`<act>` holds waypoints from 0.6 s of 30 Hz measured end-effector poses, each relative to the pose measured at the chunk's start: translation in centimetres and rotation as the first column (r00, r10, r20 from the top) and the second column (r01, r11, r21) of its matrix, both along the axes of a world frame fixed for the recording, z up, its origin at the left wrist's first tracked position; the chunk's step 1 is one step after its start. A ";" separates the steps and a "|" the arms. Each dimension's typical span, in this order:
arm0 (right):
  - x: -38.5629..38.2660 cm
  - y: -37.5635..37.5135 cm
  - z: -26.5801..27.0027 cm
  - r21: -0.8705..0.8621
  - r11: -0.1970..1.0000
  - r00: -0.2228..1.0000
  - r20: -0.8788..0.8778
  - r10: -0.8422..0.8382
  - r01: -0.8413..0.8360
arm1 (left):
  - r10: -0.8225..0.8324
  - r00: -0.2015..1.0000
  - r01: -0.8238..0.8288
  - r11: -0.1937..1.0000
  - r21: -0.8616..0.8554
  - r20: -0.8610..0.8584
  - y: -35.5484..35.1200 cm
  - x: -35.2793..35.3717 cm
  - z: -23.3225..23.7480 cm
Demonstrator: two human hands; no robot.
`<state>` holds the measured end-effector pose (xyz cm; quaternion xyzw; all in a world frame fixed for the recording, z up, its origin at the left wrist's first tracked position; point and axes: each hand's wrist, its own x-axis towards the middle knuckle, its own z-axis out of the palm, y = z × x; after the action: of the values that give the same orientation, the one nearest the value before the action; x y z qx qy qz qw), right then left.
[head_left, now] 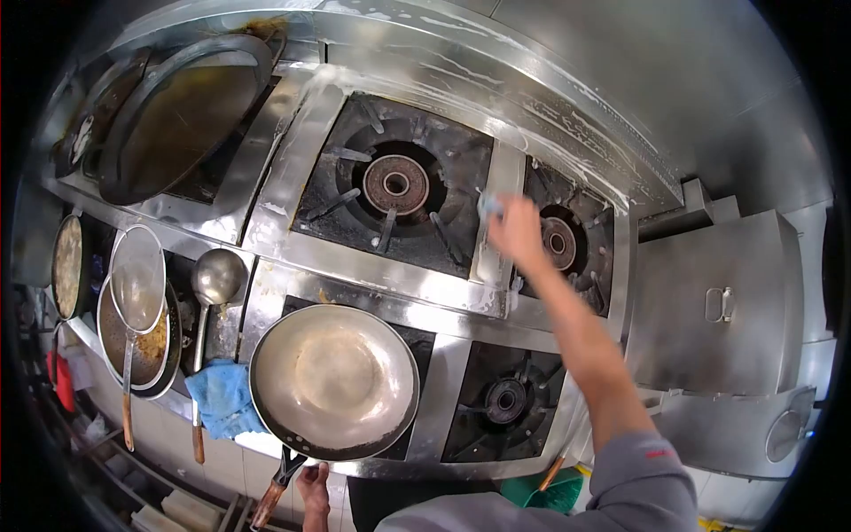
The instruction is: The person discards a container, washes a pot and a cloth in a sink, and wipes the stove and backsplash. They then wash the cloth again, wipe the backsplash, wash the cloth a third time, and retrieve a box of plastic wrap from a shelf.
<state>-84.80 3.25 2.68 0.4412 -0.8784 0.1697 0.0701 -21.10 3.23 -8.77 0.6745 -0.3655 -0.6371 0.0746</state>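
Observation:
My right hand (516,229) reaches over the metal strip (505,177) between the two back burners. Its fingers are closed around a small pale blue wad, seemingly a cloth (487,206), blurred by motion. Low in the view, my left hand (314,488) is at the stove's front edge, just right of the pan's wooden handle (268,504) and apart from it. Its fingers look curled, and what they grip, if anything, is hidden. A wide frying pan (335,381) sits on the front burner, and a blue towel (222,399) lies left of it.
A ladle (219,277) and a strainer (138,279) over a pan lie at left. Behind them stands a large dark wok (191,124). White suds streak the backsplash (567,115). To the right are a steel lidded unit (709,310) and, below, a green bucket (554,489).

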 end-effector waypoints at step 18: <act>6.5 1.7 0.4 -0.078 0.994 0.975 -0.217 0.057 -0.075 | -0.056 0.998 0.055 0.997 0.052 0.027 -0.6 0.3 -0.1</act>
<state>-78.34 4.99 3.05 0.4824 -0.8426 0.1607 0.1776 -20.83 2.60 -8.92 0.6749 -0.3686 -0.6383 0.0342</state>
